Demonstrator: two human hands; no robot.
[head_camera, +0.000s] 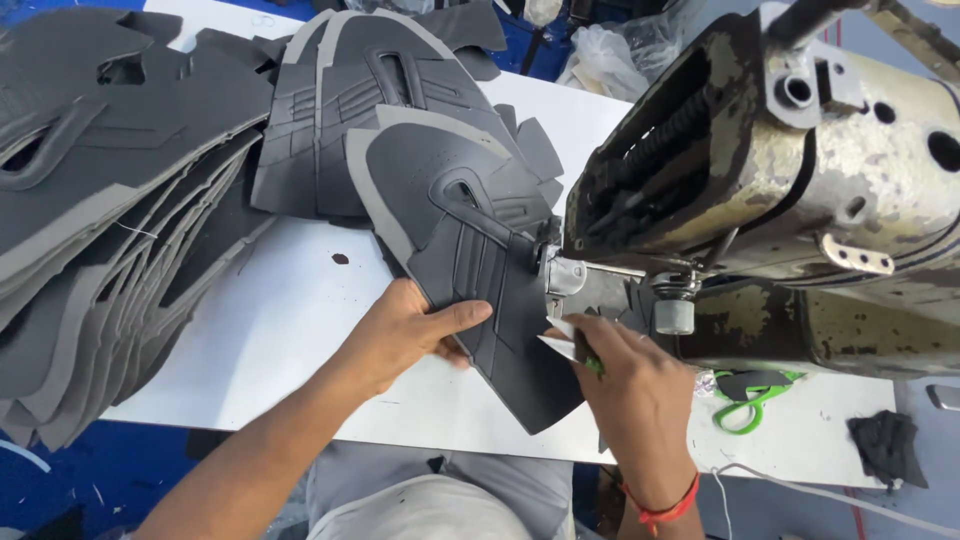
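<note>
— From over the shoulder, what's under the needle?

— A dark grey cut shoe-upper panel with raised ribs (490, 300), lying flat on the white tabletop (290, 320), its edge pushed up against the worn, cream-painted sewing machine head (790, 190).

— And the hands?

— The left hand (400, 335) presses on the panel's left edge, thumb laid across the top, fingers tucked under: a loose pinch on the material. The right hand (630, 385), with a red thread bracelet (665, 508) at the wrist, is closed around a small white-and-green tool (570, 345) beside the presser foot.

— Anything else around?

— A tall fanned stack of grey cut panels (110, 200) to the left, more panels (390, 110) behind, green-handled scissors (750, 400) and a black scrap of fabric (885, 445) to the right.
</note>
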